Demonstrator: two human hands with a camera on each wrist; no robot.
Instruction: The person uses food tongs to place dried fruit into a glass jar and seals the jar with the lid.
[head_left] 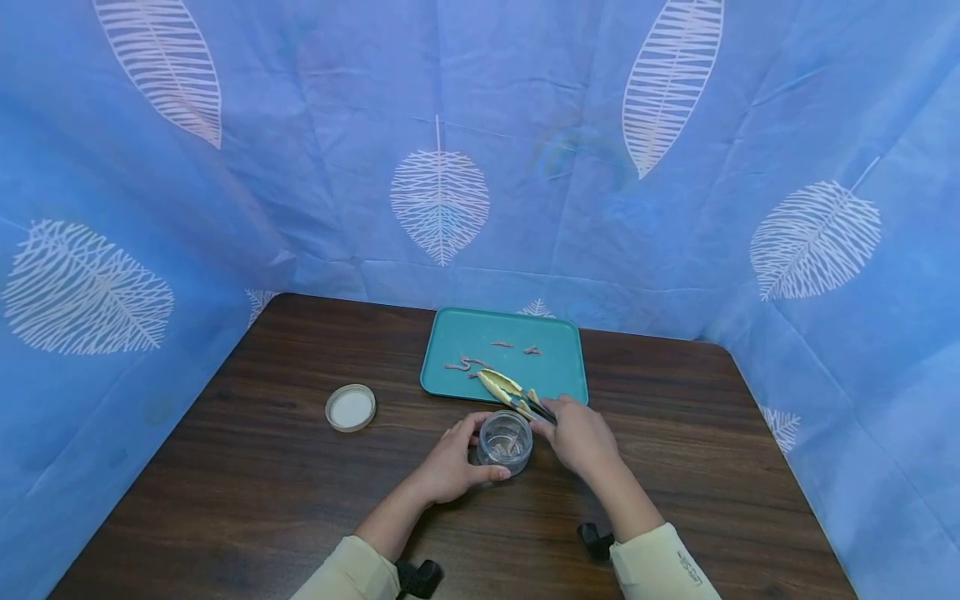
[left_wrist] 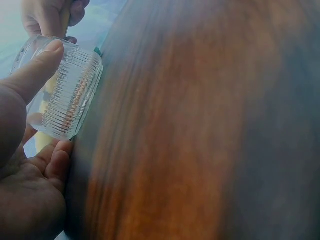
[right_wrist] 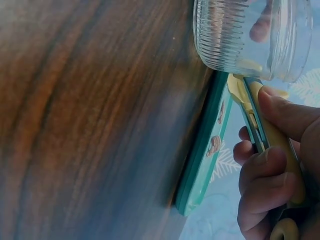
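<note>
My left hand (head_left: 450, 467) grips a clear glass jar (head_left: 506, 442) with ribbed sides, thumb on the near side and fingers behind; the jar stands upright and open on the table. In my right hand (head_left: 585, 433) is a pair of yellow tongs (head_left: 504, 390), held by the handles just right of the jar. The tongs' tips reach over the front edge of a teal tray (head_left: 510, 321), close to pink worm-like strips (head_left: 468, 362). The right wrist view shows the tongs (right_wrist: 255, 115) passing beside the jar (right_wrist: 225, 35), fingers wrapped round the grip.
More pink strips (head_left: 532, 350) lie farther back on the tray. A round lid (head_left: 351, 407) with a white inside lies on the dark wooden table (head_left: 285, 467), left of the jar. Blue cloth (head_left: 330, 167) with white leaf prints hangs round the table's back and sides.
</note>
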